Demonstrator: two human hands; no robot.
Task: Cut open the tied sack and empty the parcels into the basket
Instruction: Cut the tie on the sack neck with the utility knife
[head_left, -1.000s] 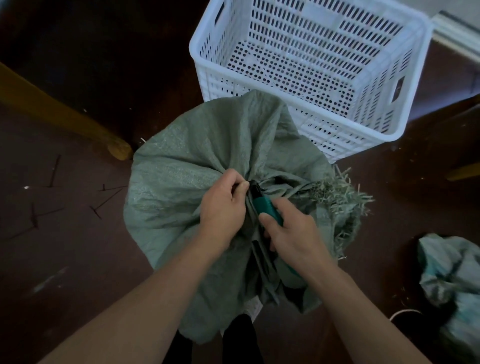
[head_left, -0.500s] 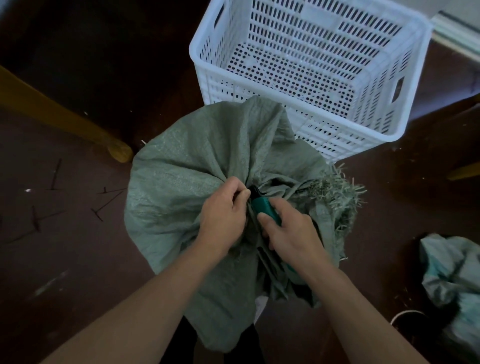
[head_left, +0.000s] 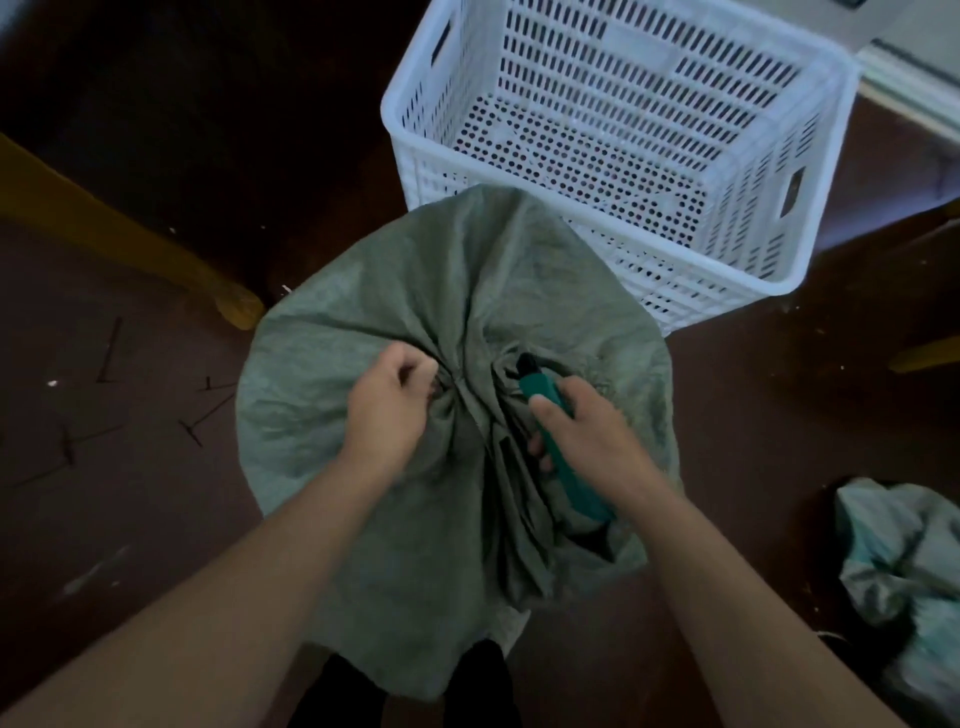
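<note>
A full grey-green woven sack (head_left: 363, 332) stands on the floor in front of me, its neck gathered into tight folds at the middle. My left hand (head_left: 387, 410) is clenched on the bunched fabric just left of the gathered neck. My right hand (head_left: 587, 436) grips a teal-handled cutter (head_left: 543, 395), whose dark tip points up into the folds at the neck. Behind the sack stands a white perforated plastic basket (head_left: 779, 171) with nothing visible inside. No parcels are visible; the sack hides its contents.
A yellow wooden beam (head_left: 119, 239) runs diagonally at the left. Thin dark sticks (head_left: 109, 348) lie scattered on the brown floor. A crumpled pale sack (head_left: 898, 551) lies at the right edge. My dark trouser legs (head_left: 478, 691) show below the sack.
My hands have moved apart: the left now holds fabric further left, the right has drawn the cutter back and right. The frayed sack end at the right is no longer visible.
</note>
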